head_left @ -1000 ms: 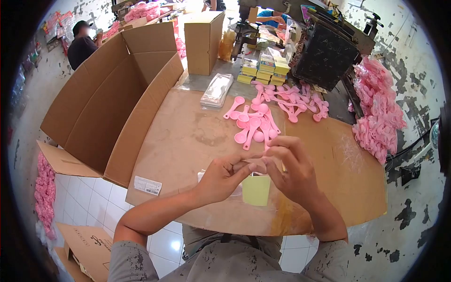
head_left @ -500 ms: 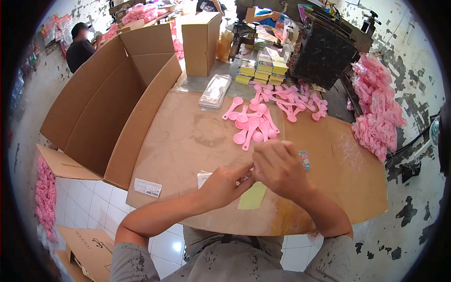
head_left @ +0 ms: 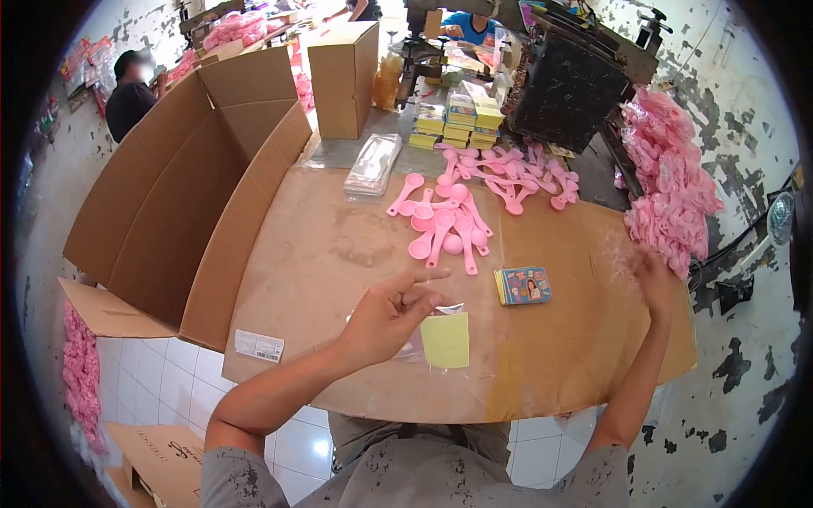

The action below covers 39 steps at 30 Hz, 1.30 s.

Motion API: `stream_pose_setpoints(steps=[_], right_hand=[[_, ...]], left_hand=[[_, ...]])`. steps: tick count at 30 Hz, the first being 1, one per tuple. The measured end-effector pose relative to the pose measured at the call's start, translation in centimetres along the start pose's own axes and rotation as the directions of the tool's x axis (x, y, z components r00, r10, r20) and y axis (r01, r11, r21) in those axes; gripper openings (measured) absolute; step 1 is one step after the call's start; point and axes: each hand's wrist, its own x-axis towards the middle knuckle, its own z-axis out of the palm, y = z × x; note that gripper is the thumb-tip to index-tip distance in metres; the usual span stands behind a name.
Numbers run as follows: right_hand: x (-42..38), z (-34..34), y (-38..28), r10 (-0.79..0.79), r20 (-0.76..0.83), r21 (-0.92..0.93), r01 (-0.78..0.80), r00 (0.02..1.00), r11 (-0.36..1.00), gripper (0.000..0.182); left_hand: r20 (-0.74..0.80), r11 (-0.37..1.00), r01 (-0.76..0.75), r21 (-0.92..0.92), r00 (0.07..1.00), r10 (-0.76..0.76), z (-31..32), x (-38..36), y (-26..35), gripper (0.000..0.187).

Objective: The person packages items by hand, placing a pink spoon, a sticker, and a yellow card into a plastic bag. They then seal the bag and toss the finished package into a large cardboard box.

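My left hand (head_left: pixel 385 322) hovers at the front middle of the cardboard-covered table, index finger and thumb stretched out and apart, the other fingers curled. Just under its thumb lies a clear plastic bag (head_left: pixel 412 347) with a pale yellow card (head_left: pixel 445 341) at it; part of the bag is hidden by the hand. Far to the right, my right hand (head_left: pixel 654 284) is over the table's side by some clear plastic scraps (head_left: pixel 621 264), its fingers loosely spread. A stack of printed cards (head_left: pixel 525 286) sits between my hands. Beyond it are pink measuring spoons (head_left: pixel 442 222) in a pile.
A large open carton (head_left: pixel 190 195) stands left, a tall box (head_left: pixel 343 80) behind. Clear bags (head_left: pixel 373 165) are stacked near stacks of cards (head_left: pixel 457 118). More pink spoons (head_left: pixel 533 176) lie by a black machine (head_left: pixel 567 89). Pink bagged items (head_left: pixel 669 178) heap at right. People work behind.
My hands, together over the yellow card before, have parted. The right swung far right, uncovering the card stack; the left stayed near the bag with its fingers opened out.
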Motion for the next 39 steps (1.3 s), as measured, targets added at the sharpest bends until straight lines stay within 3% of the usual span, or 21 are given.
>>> stream_pose_setpoints(steps=[1,2,4,7,9,11,13,15,18,21,24,27,30,33,39], right_hand=[[-1.0,-0.6,2.3,-0.161,-0.014,-0.480,0.135,0.987,0.867,0.043],[-1.9,-1.2,4.7,-0.318,-0.027,-0.849,0.146,0.948,0.507,0.054],[-3.0,-0.1,-0.5,-0.135,-0.177,-0.459,0.040,0.975,0.888,0.047],[-4.0,2.5,-6.2,-0.288,-0.134,-0.577,0.162,0.948,0.801,0.042],[-5.1,6.6,-12.0,-0.259,-0.028,-0.327,0.236,0.965,0.915,0.035],[-7.1,10.6,-16.0,-0.148,0.258,-0.010,0.155,0.955,0.988,0.036],[-8.8,14.5,-18.9,-0.396,0.429,0.201,0.341,0.812,0.918,0.044],[-10.6,17.5,-21.9,-0.491,0.485,0.364,0.343,0.723,0.866,0.050],[-11.0,20.0,-22.9,-0.336,0.663,0.351,0.118,0.669,0.929,0.053],[-10.3,22.1,-20.3,-0.352,0.677,0.514,-0.074,0.646,0.854,0.040],[-10.3,22.2,-19.5,-0.381,0.607,0.586,-0.069,0.698,0.808,0.034],[-10.0,21.1,-19.6,-0.336,0.632,0.536,-0.081,0.698,0.840,0.030],[-9.8,20.5,-19.8,-0.269,0.679,0.483,-0.141,0.683,0.864,0.025],[-10.0,21.1,-19.6,-0.256,0.616,0.615,-0.251,0.745,0.748,0.022],[-10.0,21.0,-19.0,-0.246,0.606,0.606,-0.238,0.756,0.759,0.020]], left_hand=[[0.007,1.000,-0.024,0.000,1.000,0.024,0.0,0.1,0.0,0.041],[0.016,0.999,-0.043,0.001,0.999,0.043,0.0,0.1,-0.2,0.042],[0.018,0.998,-0.056,-0.006,0.998,0.056,-0.1,0.3,-0.7,0.044],[-0.010,1.000,-0.027,-0.005,1.000,0.027,-0.1,0.3,-1.0,0.045],[-0.050,0.999,-0.040,0.023,0.998,0.041,0.1,0.4,-0.7,0.044],[-0.064,0.995,-0.097,0.014,0.993,0.097,0.3,0.5,-1.0,0.043],[-0.084,0.992,-0.114,0.049,0.989,0.118,0.4,0.4,-1.4,0.041],[-0.105,0.987,-0.096,0.129,0.988,0.110,0.3,0.4,-1.5,0.038],[-0.107,0.983,-0.075,0.167,0.990,0.094,0.0,0.3,-1.4,0.036],[-0.121,0.992,-0.097,0.081,0.987,0.106,-0.6,0.2,-1.5,0.037],[-0.162,0.997,-0.057,0.044,0.985,0.063,-0.6,0.5,-0.7,0.038],[-0.064,0.993,-0.119,-0.011,0.991,0.118,-0.1,0.9,-2.0,0.036],[0.002,0.990,-0.006,0.141,1.000,0.006,-0.4,0.7,-2.1,0.032],[-0.059,0.995,0.041,0.095,0.998,-0.036,0.0,0.7,-1.8,0.029],[-0.085,0.996,0.009,0.092,0.996,-0.002,-0.2,0.9,-2.8,0.026]])
